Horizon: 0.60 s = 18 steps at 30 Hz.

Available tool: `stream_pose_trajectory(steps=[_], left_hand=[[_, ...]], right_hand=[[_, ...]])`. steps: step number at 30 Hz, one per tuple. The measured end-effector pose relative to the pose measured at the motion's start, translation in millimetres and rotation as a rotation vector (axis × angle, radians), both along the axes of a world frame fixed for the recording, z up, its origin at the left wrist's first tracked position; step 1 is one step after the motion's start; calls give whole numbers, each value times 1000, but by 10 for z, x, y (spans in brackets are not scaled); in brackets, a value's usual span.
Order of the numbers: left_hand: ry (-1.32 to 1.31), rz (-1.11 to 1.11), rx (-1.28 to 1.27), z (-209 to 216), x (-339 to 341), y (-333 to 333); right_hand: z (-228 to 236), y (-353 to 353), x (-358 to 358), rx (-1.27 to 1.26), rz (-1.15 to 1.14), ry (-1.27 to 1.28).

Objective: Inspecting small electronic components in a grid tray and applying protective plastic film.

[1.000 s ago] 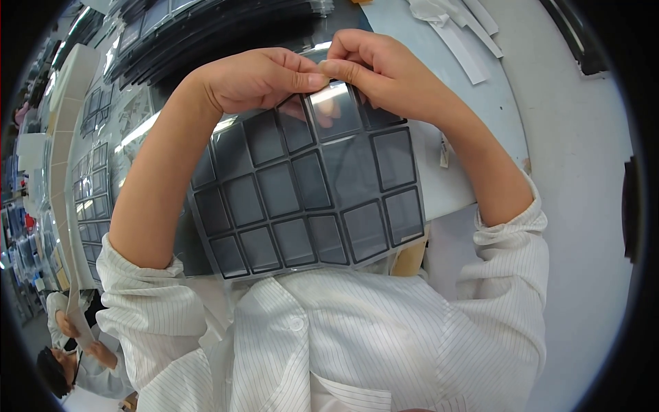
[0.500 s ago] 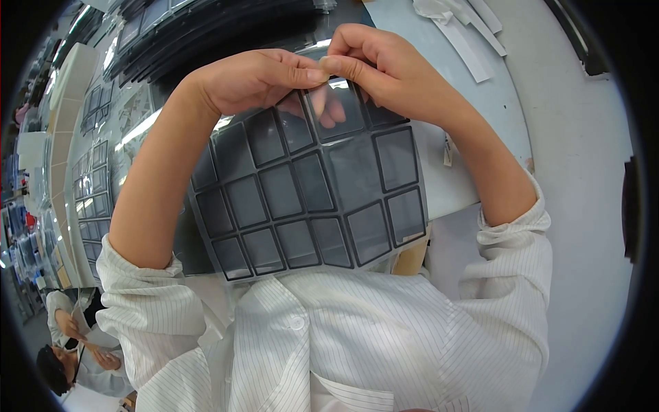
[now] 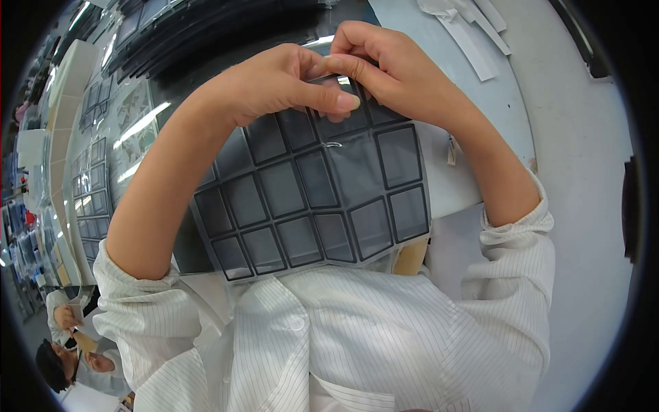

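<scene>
A limp clear plastic sheet (image 3: 279, 188) with rows of black-outlined, grey-tinted squares hangs before my chest, creased down the middle. My left hand (image 3: 292, 81) grips its upper edge, the thumb stretched across the front and fingertips showing through from behind. Close beside it, my right hand (image 3: 377, 65) pinches the same edge between thumb and curled fingers. The two hands nearly touch at the top. Whether anything small sits between the right fingertips is hidden. One space right of the crease shows no full black outline, with a small bright glint near its top.
Dark stacked sheets (image 3: 206, 41) lie beyond my hands. More sheets with black squares (image 3: 93, 189) rest on the bench at left. White strips (image 3: 467, 34) lie at the far right of the pale table (image 3: 504, 103). A person (image 3: 75, 357) sits at lower left.
My left hand has shifted right, its thumb sliding from the pinch at the edge down onto the sheet's front. The right hand stays almost in place. The other person's hands have moved slightly.
</scene>
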<state>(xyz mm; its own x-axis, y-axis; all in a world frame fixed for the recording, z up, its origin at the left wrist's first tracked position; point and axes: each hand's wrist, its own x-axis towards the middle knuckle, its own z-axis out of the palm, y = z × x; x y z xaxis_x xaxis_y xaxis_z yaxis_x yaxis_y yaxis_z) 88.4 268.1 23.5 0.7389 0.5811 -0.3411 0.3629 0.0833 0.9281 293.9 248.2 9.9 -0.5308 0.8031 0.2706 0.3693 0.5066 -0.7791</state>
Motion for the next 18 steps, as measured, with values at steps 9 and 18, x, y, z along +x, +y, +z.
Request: stream_pose_trajectory(steps=[9,18], left_hand=[[-191,-122,-196,-65,-210,131],[-275,-180,-245,-172,-238,196]], right_hand=[[34,-22,-43,-45,4,-9],[32,-18,-45,-89,-1,-10]])
